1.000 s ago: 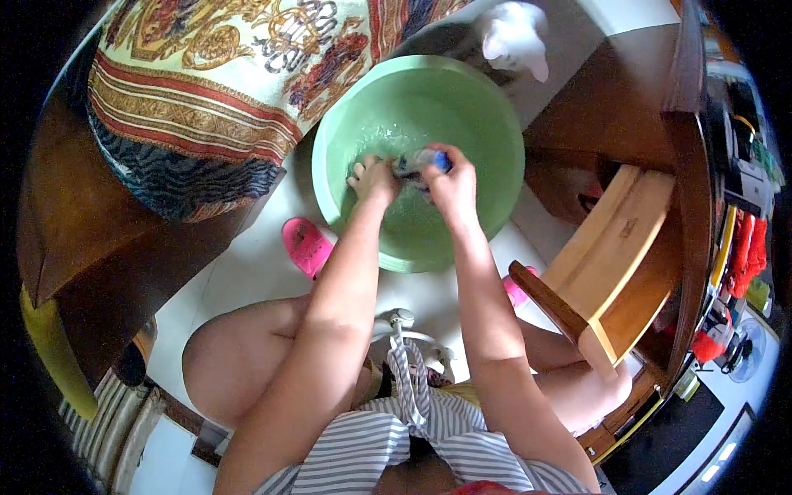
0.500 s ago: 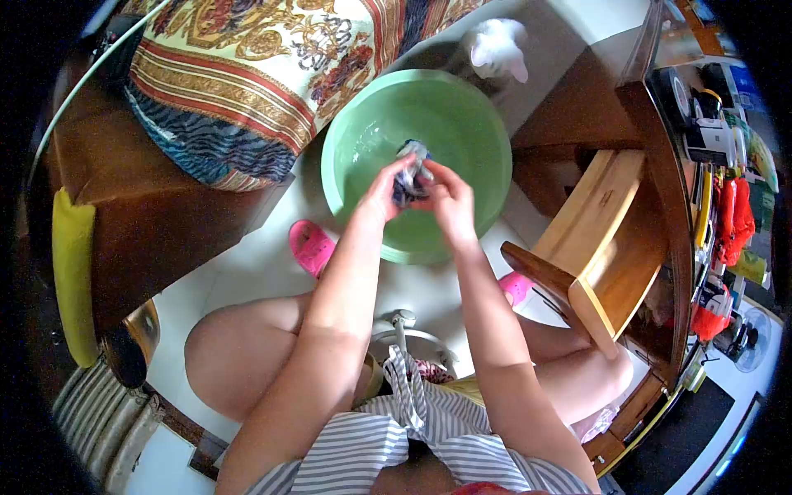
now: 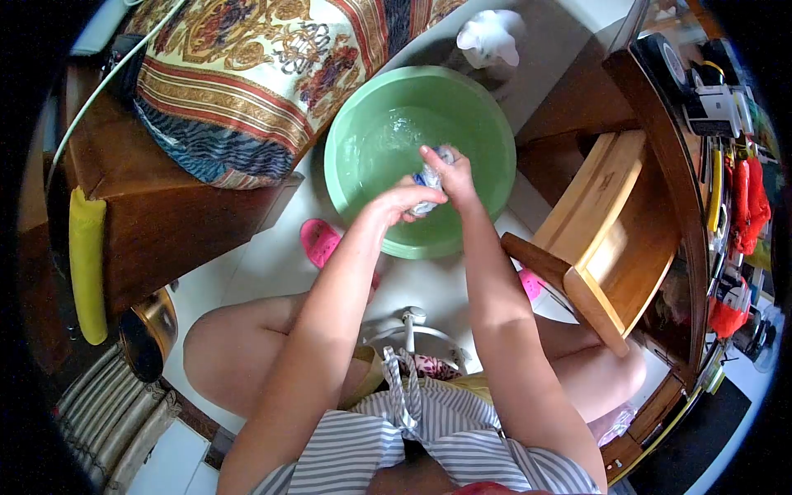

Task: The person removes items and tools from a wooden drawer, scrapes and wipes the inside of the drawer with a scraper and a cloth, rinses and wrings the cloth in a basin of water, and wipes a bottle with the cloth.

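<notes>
Sits with bare knees wide apart between brown furniture (image 3: 181, 235) at left and a wooden desk (image 3: 656, 169) at right, in a striped garment (image 3: 355, 445). Faces a patterned cover (image 3: 256, 74) at upper left, with its fringe-side edge close to the rim of a large green basin (image 3: 332, 161); cannot tell from this angle whether touching. Leans both forearms over the near rim, with water in the basin and the widest open room inside it to the left of and beyond the hands. Leaves only a narrow strip of pale floor (image 3: 247, 264) between basin and brown furniture, and another gap before the open drawer (image 3: 594, 198), pulled out near the right knee. Shares the far side with a white cat (image 3: 488, 40), just beyond the rim. Grips a small wet-looking cloth (image 3: 428, 178), white and blue, over the right half of the basin, inside its edges: left hand (image 3: 404, 203) wrapped around the lower end, right hand (image 3: 455, 175) clasped on the upper end, thumb raised. Shows pink slippers (image 3: 317, 241) on the floor, either side of the near rim.
</notes>
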{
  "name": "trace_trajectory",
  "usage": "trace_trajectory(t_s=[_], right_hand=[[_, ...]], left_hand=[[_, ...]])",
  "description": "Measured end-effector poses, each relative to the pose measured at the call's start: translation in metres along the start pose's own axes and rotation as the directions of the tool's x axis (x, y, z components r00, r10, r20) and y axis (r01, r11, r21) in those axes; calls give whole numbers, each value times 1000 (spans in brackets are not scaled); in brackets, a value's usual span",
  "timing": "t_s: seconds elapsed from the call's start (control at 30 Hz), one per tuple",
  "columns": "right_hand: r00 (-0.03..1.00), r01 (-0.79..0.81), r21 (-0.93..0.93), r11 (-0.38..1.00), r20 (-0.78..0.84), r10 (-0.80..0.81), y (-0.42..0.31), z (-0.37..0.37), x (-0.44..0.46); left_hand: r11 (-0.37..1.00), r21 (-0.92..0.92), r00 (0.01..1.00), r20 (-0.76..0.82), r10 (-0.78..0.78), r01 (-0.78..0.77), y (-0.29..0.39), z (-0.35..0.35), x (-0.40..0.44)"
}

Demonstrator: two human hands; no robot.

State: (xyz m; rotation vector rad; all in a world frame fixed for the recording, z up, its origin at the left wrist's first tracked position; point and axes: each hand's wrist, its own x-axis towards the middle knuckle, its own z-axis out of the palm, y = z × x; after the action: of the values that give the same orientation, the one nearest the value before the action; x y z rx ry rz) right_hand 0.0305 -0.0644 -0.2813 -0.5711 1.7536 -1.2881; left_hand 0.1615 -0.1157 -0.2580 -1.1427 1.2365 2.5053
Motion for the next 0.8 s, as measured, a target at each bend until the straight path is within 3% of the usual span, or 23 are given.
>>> trace_trajectory(t_s=[0.07,0.1,0.2,0.23,0.27,0.33,0.37,0.43,0.47,0.5,0.53,0.57,0.6,0.63,0.73,0.77,0.8], right_hand=[[992,-26,-87,996,-129,15,19,1,4],[975,-44,-158,986,-221,8,31,1,7],[916,-224,-294,929,-389,97,34,7,1],[897,-309,-369,876,-419,140,38,8,2],[874,-388,-438,811,-454,173,41,7,5],[872,-389,-331,860,-433,227,31,6,-1],[873,-386,-274,881,-418,252,25,5,-6],[928,-296,58,953,-217,302,6,-1,-14],[948,-269,227,936,-109,299,0,-3,-23],[968,-177,253,951,-129,215,-17,-4,-39],[983,76,-3,997,-166,-76,-19,-5,-51],[925,316,-258,913,-129,-357,-21,-7,-65],[800,517,-480,709,-23,-600,-25,-7,-75],[713,613,-539,578,64,-698,-42,-7,-86],[589,674,-687,274,275,-760,-83,-9,-102],[562,706,-649,283,272,-781,-86,-13,-97],[473,763,-602,237,270,-839,-98,-13,-95]], left_hand=[[911,368,960,-132,247,-183,-17,2,23],[668,744,823,-357,441,-35,-14,19,20],[306,931,840,-324,435,201,-5,33,9],[240,944,868,-308,389,227,-4,35,5],[130,977,805,-211,555,167,-8,35,4],[-117,988,599,34,800,100,-19,34,0],[-22,998,593,-18,805,61,-21,33,-1],[159,987,582,-118,805,-20,-11,32,-11],[591,794,689,-348,636,-145,-5,27,-15],[892,412,806,-454,380,-188,8,17,-16],[988,-63,906,-411,102,-140,23,8,-21],[965,-253,954,-300,-6,-74,33,0,-30],[943,-329,972,-235,-27,-53,37,-6,-36],[922,-387,988,-150,-37,-25,43,-5,-47],[914,-391,987,151,-48,104,68,-4,-80],[920,-361,965,256,-64,156,74,-2,-93],[947,-288,951,305,-53,145,80,2,-104]])
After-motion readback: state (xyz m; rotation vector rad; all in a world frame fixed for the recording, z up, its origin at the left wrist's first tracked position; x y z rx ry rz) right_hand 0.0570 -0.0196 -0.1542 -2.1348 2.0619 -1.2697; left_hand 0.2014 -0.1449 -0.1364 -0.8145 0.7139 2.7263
